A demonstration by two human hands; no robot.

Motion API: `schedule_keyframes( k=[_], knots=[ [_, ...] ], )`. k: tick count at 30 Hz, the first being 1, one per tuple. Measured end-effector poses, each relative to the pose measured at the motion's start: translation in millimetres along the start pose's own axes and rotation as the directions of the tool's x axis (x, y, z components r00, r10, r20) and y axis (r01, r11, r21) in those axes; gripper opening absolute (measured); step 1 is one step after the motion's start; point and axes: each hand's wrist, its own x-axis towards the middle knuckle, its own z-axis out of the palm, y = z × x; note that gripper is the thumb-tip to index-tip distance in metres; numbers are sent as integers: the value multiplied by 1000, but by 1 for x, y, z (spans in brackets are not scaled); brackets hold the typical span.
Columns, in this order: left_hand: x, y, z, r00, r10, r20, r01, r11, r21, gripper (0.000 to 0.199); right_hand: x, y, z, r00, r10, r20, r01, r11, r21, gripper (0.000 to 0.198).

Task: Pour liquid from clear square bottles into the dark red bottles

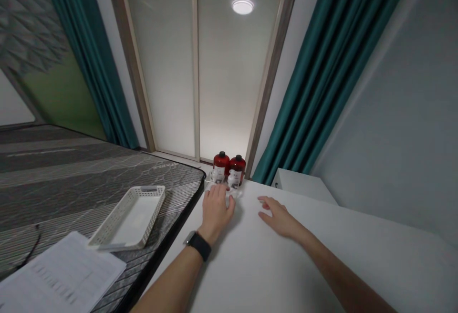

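Two red bottles (237, 165) with black caps and white labels stand side by side at the far end of the white table (257, 265). Just in front of them are small white-topped items (232, 179), partly see-through; their exact kind is unclear. My left hand (216, 210), with a dark watch on its wrist, reaches close to these items, thumb apart from the fingers. Its fingertips are partly lost against them, so contact is uncertain. Over the table to the right, my right hand (277, 215) hovers with fingers loosely bent and apart, holding nothing.
Left of the table lies a grey mattress (182, 186) with a dark edge. On it are a white perforated basket (152, 217) and printed papers (71, 275). A white cabinet (304, 186) stands beyond the table, near a teal curtain (311, 88) and frosted doors (229, 79).
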Motion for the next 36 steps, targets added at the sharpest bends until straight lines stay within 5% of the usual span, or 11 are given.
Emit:
schedule_keyframes(
  k=[7,13,21,26,30,36],
  knots=[
    [2,-8,5,996,-69,-58,69,998,-7,27,64,-30,40,987,-120,-107,139,971,196,66],
    [3,-9,6,992,-101,-75,97,993,-60,31,83,-37,57,977,-120,-174,166,946,280,60],
    [4,-8,7,990,-43,-134,20,986,-163,30,67,-32,38,986,-136,-94,161,918,363,55],
    [2,-4,10,975,1,-221,-71,948,-310,54,32,-30,17,983,-181,8,165,913,374,52],
    [-2,0,12,982,38,-182,-100,933,-347,56,18,-20,11,969,-236,68,186,886,424,62],
    [-5,2,15,996,71,-52,-85,929,-361,46,58,-3,15,982,-18,-189,104,885,454,45]
  ],
)
